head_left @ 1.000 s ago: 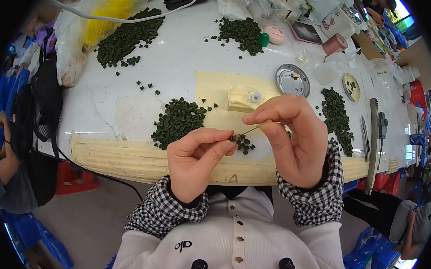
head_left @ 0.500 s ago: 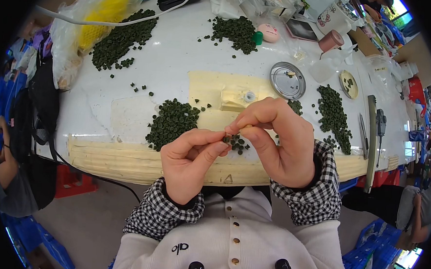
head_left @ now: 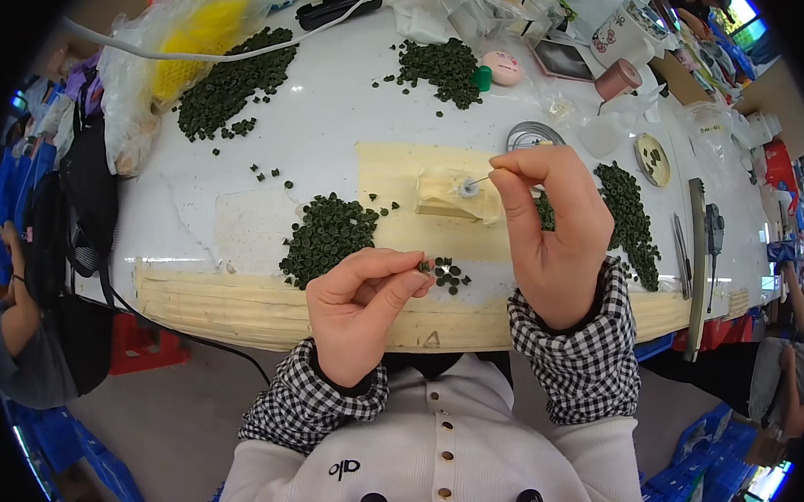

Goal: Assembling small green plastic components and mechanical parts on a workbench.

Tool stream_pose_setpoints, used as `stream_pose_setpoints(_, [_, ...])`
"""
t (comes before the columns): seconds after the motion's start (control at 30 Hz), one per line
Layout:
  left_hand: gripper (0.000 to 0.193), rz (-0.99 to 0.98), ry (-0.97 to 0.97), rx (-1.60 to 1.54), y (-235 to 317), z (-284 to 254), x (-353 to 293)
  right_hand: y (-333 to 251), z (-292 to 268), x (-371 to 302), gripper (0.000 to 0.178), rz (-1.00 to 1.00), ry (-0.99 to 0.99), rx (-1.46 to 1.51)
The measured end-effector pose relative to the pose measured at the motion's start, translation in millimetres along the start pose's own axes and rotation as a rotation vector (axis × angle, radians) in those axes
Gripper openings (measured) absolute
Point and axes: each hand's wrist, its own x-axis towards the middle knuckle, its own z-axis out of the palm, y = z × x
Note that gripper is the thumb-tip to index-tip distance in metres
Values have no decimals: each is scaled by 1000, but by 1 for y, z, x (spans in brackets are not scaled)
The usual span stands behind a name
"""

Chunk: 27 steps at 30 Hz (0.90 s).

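My left hand [head_left: 355, 305] pinches a small dark green cap-like part [head_left: 424, 266] between thumb and fingertips, above the near part of the table. In the thumb and forefinger of my right hand [head_left: 557, 236] is a thin metal pin [head_left: 481, 179]. Its tip reaches to the small whitish ring-shaped nozzle [head_left: 468, 189] on a block wrapped in cream tape [head_left: 437, 194]. Whether the tip touches the nozzle I cannot tell. Several loose green parts [head_left: 448, 276] lie between my hands. A larger pile of green parts [head_left: 330, 234] is beyond my left hand.
More green piles lie at far left [head_left: 233, 83], far middle [head_left: 443, 67] and right [head_left: 627, 208]. A round metal lid [head_left: 531, 130] is partly behind my right hand. Tweezers [head_left: 682, 252] and a screwdriver-like tool [head_left: 714, 231] lie right. Tape covers the table's front edge [head_left: 217, 305].
My right hand has parted from the left and moved up and right, bringing the pin to the nozzle. My left hand stays near the same place, keeping the green part.
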Motion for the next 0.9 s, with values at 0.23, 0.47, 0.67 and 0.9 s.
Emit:
stream_pose_setpoints(0.23, [19, 21, 18, 2, -1, 0, 1, 3, 5, -2, 14, -30, -87, -192])
stream_pose_setpoints(0.47, [19, 64, 20, 35, -3, -4, 0, -34, -23, -23, 25, 145, -288, 143])
stream_pose_setpoints(0.67, [20, 76, -5, 58, -4, -3, 1, -39, -10, -47, 33, 203, -329, 292])
stream_pose_setpoints(0.9, [20, 97, -41, 85, -4, -4, 2, -37, -4, -55, 31, 263, -327, 384])
